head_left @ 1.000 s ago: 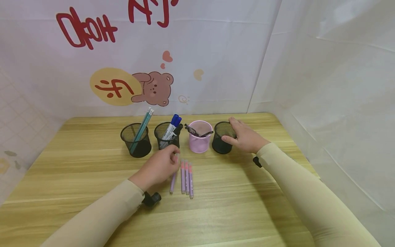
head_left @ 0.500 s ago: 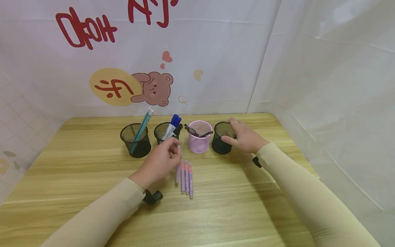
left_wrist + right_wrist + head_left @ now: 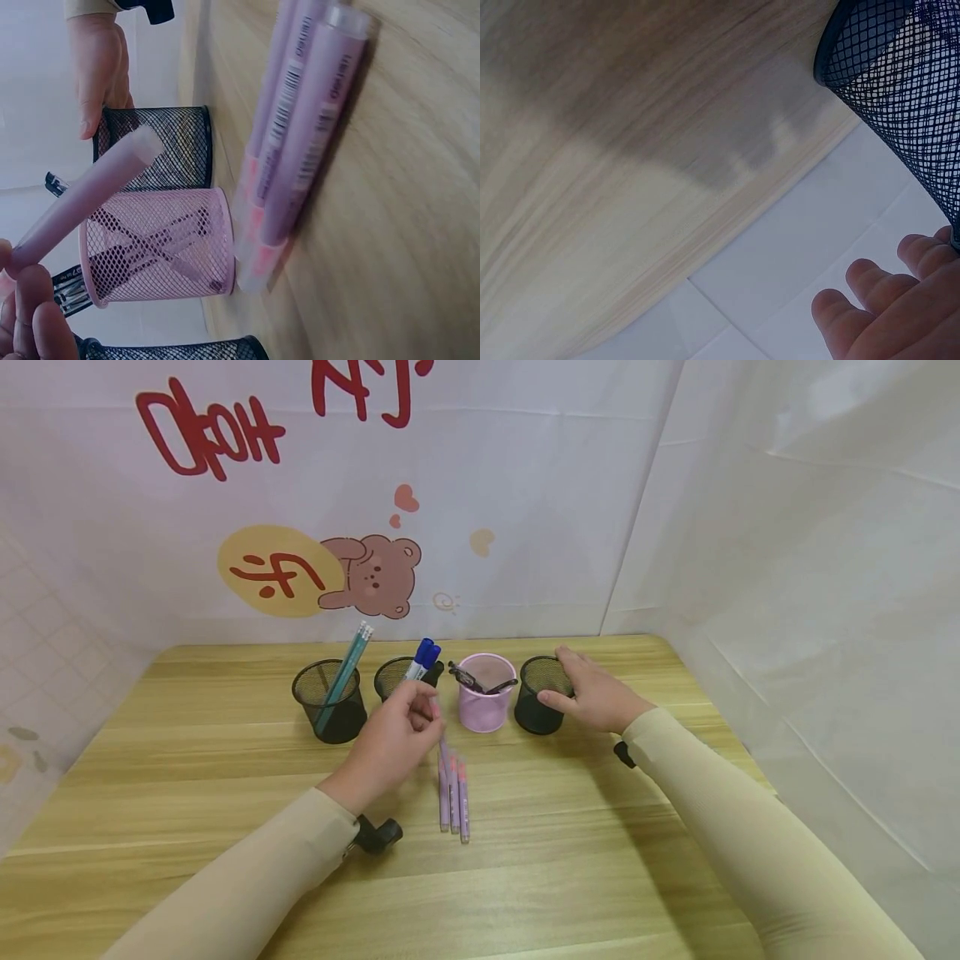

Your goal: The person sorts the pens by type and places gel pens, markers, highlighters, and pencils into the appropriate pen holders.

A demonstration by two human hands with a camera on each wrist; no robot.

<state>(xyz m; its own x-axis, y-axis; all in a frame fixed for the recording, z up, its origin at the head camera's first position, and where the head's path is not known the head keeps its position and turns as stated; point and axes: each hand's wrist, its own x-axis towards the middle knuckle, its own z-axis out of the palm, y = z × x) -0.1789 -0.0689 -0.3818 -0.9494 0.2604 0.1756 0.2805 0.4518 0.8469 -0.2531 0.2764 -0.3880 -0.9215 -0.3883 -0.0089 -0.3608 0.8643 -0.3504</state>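
Observation:
My left hand (image 3: 397, 739) pinches a lilac pen (image 3: 86, 195) by its top end and holds it lifted above the wooden table (image 3: 562, 852), tip hanging toward three more lilac pens (image 3: 454, 793) that lie side by side (image 3: 292, 150). My right hand (image 3: 592, 693) rests around the rightmost black mesh cup (image 3: 542, 693), thumb on its front, fingers at its rim (image 3: 900, 75). A pink mesh cup (image 3: 486, 692) with dark pens stands just left of it (image 3: 157, 251).
Two more black mesh cups stand further left: one (image 3: 330, 697) with teal pencils, one (image 3: 401, 681) with blue-capped markers. White sheeted walls close the table at the back and right. Bare tabletop lies in front of the pens.
My left hand has lifted one lilac pen off the table from beside the others and raised it up and to the right. The right hand has stayed on the black cup.

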